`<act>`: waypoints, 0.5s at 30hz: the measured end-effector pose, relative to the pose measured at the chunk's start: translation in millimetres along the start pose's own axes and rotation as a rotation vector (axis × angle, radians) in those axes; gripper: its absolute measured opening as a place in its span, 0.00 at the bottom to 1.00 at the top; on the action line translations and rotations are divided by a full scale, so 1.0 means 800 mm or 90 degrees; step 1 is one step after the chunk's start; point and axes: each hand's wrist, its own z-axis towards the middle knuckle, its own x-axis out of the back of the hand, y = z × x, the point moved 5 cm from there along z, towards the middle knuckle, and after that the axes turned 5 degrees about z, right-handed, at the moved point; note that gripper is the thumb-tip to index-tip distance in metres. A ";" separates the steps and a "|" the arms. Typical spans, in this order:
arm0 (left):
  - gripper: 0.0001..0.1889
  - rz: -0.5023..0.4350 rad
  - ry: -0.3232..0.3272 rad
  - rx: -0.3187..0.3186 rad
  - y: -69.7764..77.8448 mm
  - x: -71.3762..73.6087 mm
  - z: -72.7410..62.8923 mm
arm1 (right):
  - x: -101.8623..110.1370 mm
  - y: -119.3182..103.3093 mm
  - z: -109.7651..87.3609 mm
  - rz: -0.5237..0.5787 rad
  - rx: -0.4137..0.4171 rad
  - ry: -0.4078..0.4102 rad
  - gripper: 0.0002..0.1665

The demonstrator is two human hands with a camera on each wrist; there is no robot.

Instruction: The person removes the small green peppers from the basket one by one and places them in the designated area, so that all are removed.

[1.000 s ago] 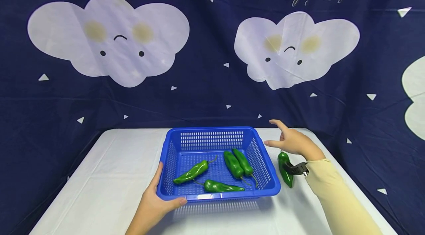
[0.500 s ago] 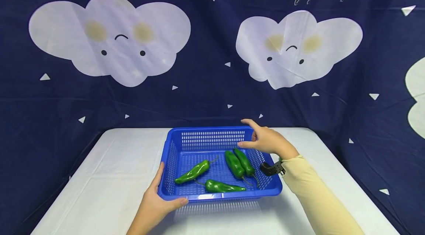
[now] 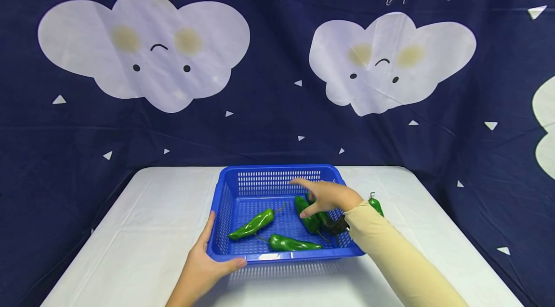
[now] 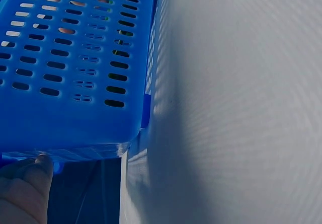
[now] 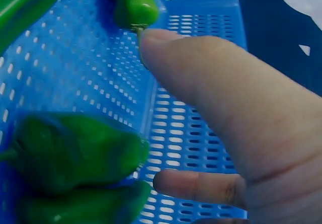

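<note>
Bare right hand [image 3: 325,196] spread over slotted blue plastic basket [image 3: 312,254], bare left hand [image 3: 201,263] at its corner

Head view: basket on white cloth-covered table [image 3: 143,215], dark blue cloth backdrop [image 3: 277,133] with printed white clouds on far side. Left hand at basket's near left corner, thumb straight along near rim, index finger straight along left side, the two wide apart; other fingers hidden. Right hand over right part of basket, thumb and index finger apart, nothing between them. Four peppers in basket: slim glossy light-green pepper [image 3: 253,225] at left, stem to far right; glossy dark-green pepper [image 3: 291,243] by near wall, stem left; plump dark-green pepper [image 3: 302,206] and narrow dark-green pepper [image 3: 323,217] side by side at right, partly under right hand. Short shiny green pepper [image 3: 376,205] on table right of basket, partly behind pale yellow fabric sleeve [image 3: 390,249]. Black perforated wristband [image 3: 337,226] on right wrist.

Left wrist view: slotted basket wall fills upper left; left thumb touches rim at lower left. Other fingers not clear.

Right wrist view: thumb and a finger well apart, basket wall behind. Thumb tip overlaps a pepper's stem; can't tell if touching.
</note>
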 end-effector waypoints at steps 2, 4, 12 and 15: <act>0.70 0.002 -0.001 0.002 0.001 0.000 0.000 | -0.006 -0.002 0.004 -0.001 -0.003 -0.012 0.55; 0.70 0.003 -0.001 0.004 0.001 0.000 0.000 | -0.010 -0.005 0.006 -0.003 -0.001 -0.016 0.55; 0.69 0.003 0.000 0.000 0.001 0.000 -0.001 | -0.019 -0.007 0.016 -0.008 0.011 -0.009 0.53; 0.69 0.004 0.000 0.000 0.001 0.000 -0.001 | -0.020 -0.006 0.017 -0.009 0.013 -0.003 0.53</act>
